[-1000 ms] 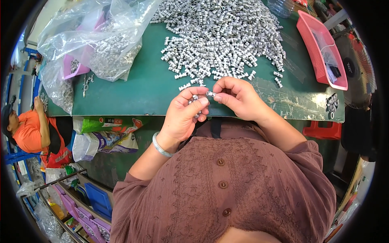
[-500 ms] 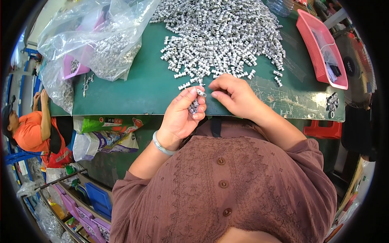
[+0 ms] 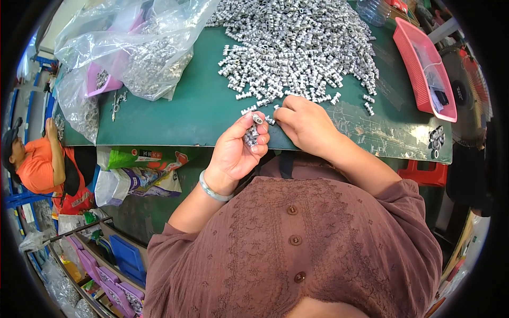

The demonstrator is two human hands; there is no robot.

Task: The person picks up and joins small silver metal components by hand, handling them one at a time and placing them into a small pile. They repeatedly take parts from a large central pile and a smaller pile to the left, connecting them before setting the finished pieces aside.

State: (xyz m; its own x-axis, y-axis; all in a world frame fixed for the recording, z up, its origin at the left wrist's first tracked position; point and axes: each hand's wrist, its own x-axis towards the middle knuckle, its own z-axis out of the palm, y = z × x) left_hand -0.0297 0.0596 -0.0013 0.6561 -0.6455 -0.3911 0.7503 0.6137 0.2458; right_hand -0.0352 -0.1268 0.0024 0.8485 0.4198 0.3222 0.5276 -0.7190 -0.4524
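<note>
Silver pieces [image 3: 251, 137], left hand [image 3: 233, 148] cupping them, right hand [image 3: 307, 123] curled

The left grip [image 3: 235, 147] holds silver pieces [image 3: 251, 137] near a pile [image 3: 302, 53].

Scuffed dark-green flat tabletop [image 3: 175, 126] bears big heap of small silvery ribbed metal pieces [image 3: 297, 47], clear plastic bag [image 3: 177, 37] left of heap, pink rectangular plastic basket [image 3: 413, 66] right of heap.

A scuffed green worktable [image 3: 175, 124] stands near 1 red stool [image 3: 424, 174] — blue racking [image 3: 24, 200] at left.
</note>
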